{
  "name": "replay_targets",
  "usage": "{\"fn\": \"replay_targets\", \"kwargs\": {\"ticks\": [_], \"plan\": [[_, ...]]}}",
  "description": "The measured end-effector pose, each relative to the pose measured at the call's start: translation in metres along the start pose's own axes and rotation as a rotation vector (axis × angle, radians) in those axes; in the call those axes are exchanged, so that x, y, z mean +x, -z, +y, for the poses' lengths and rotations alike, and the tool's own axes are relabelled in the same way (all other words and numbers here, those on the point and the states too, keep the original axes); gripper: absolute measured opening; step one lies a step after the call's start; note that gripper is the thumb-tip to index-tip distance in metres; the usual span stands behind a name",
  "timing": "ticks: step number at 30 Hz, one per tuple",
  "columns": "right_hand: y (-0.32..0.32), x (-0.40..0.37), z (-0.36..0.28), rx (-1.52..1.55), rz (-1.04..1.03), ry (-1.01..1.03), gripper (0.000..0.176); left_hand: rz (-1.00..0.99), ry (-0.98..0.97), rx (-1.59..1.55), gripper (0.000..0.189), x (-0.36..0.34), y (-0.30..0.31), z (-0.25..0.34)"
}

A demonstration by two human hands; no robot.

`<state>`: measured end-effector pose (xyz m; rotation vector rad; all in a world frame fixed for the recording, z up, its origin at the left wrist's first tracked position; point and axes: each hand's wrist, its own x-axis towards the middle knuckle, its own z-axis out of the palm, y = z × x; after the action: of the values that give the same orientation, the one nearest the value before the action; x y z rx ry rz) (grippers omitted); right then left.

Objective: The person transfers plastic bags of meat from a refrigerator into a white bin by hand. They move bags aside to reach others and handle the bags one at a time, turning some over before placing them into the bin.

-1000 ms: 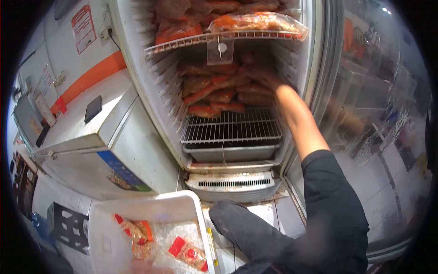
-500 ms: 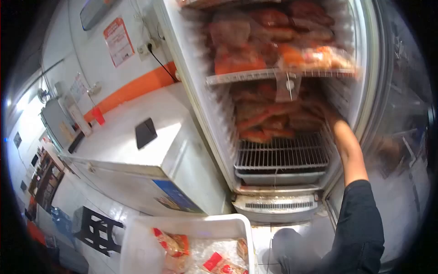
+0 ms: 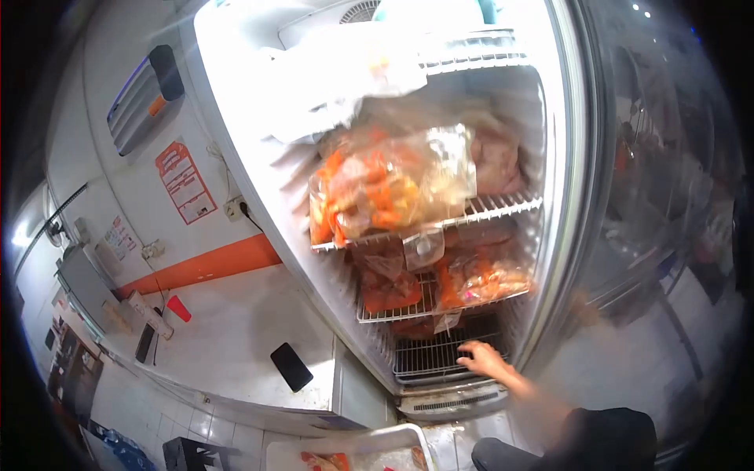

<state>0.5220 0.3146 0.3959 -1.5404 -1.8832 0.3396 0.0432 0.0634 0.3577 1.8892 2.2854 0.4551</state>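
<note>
My right hand (image 3: 482,359) is at the front of the lowest wire shelf (image 3: 428,357) in an upright fridge. Its fingers are apart and nothing shows in them. Just above it, clear bags of reddish, meat-like food (image 3: 483,279) lie on a middle shelf. Higher up, a large clear bag with orange and pale pieces (image 3: 377,192) bulges over the shelf edge. Below and to the left stands a white tub (image 3: 361,446) holding red-marked food packets (image 3: 324,461), partly cut off by the frame. My left hand is out of view.
The fridge's glass door (image 3: 644,259) stands open on the right. At left is a white chest (image 3: 228,345) with a black phone-like slab (image 3: 291,366) and a red cup (image 3: 179,308) on top. A black crate (image 3: 192,454) sits on the tiled floor.
My right hand has come out from among the bags on the lower shelf to the shelf's front. The view has tilted up, showing the upper shelves and less of the tub.
</note>
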Motion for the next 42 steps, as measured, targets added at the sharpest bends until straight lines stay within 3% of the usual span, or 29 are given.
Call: {"fn": "replay_targets", "kwargs": {"ticks": [1, 2, 4, 5, 6, 7, 9, 11, 12, 14, 15, 18, 22, 23, 24, 26, 28, 32, 36, 39, 40, 42], "plan": [[0.021, 0.0, -0.03, 0.175, -0.093, -0.148, 0.038, -0.019, -0.005, -0.036, 0.053, 0.008, 0.018, 0.014], [0.058, 0.015, -0.074, 0.216, 0.032, -0.088, 0.03, -0.037, -0.009, -0.09, 0.053, 0.019, 0.034, 0.029], [0.141, 0.064, -0.153, 0.269, 0.424, 0.083, 0.024, -0.064, -0.001, -0.248, 0.055, 0.037, 0.06, 0.059], [0.181, 0.092, -0.184, 0.357, 0.537, 0.065, 0.028, -0.087, 0.013, -0.359, 0.056, 0.041, 0.073, 0.077], [0.21, 0.125, -0.199, 0.27, 0.773, 0.241, 0.033, -0.106, 0.038, -0.486, 0.057, 0.042, 0.086, 0.096], [0.233, 0.15, -0.214, 0.344, 0.855, 0.181, 0.04, -0.121, 0.077, -0.631, 0.058, 0.044, 0.097, 0.115], [0.253, 0.188, -0.226, 0.373, 0.881, -0.169, 0.056, -0.127, 0.144, -0.981, 0.058, 0.039, 0.122, 0.145], [0.245, 0.205, -0.214, 0.249, 0.786, -0.137, 0.051, -0.144, 0.278, -1.172, 0.059, 0.013, 0.143, 0.164], [0.255, 0.202, -0.236, 0.371, 0.617, -0.143, 0.046, -0.136, 0.333, -1.269, 0.06, 0.005, 0.147, 0.168], [0.245, 0.213, -0.244, 0.19, 0.74, 0.0, 0.031, -0.111, 0.428, -1.195, 0.058, -0.027, 0.13, 0.153], [0.238, 0.219, -0.232, 0.038, 0.686, -0.018, 0.021, -0.104, 0.465, -1.168, 0.057, -0.042, 0.125, 0.142], [0.247, 0.226, -0.246, 0.005, 0.762, 0.182, 0.019, -0.09, 0.563, -1.173, 0.055, -0.084, 0.117, 0.113], [0.268, 0.265, -0.277, 0.165, 0.687, 0.105, 0.02, -0.125, 0.637, -1.36, 0.055, -0.101, 0.154, 0.11], [0.27, 0.273, -0.288, 0.161, 0.619, -0.029, 0.019, -0.168, 0.657, -1.353, 0.056, -0.095, 0.168, 0.115], [0.283, 0.266, -0.314, 0.36, 0.544, -0.101, 0.021, -0.176, 0.624, -1.359, 0.056, -0.084, 0.182, 0.125], [0.291, 0.258, -0.321, 0.228, 0.491, 0.066, 0.025, -0.157, 0.511, -1.387, 0.056, -0.058, 0.211, 0.149], [0.285, 0.25, -0.324, 0.447, 0.669, 0.158, 0.021, -0.156, 0.35, -1.426, 0.055, -0.023, 0.231, 0.179], [0.308, 0.205, -0.329, 0.519, 0.501, 0.149, 0.022, -0.25, 0.067, -1.476, 0.061, 0.044, 0.254, 0.242], [0.316, 0.177, -0.318, 0.542, 0.137, 0.074, 0.029, -0.254, -0.061, -1.867, 0.087, 0.113, 0.233, 0.3], [0.296, 0.154, -0.295, 0.535, -0.017, 0.104, 0.024, -0.503, -0.069, -2.382, 0.075, 0.144, 0.152, 0.312], [0.285, 0.147, -0.281, 0.53, -0.097, 0.082, 0.022, -0.565, 0.073, -2.441, 0.07, 0.143, 0.124, 0.316], [0.251, 0.125, -0.255, 0.517, -0.05, 0.18, 0.021, -0.621, 0.305, -2.456, 0.078, 0.119, 0.041, 0.303]]}}
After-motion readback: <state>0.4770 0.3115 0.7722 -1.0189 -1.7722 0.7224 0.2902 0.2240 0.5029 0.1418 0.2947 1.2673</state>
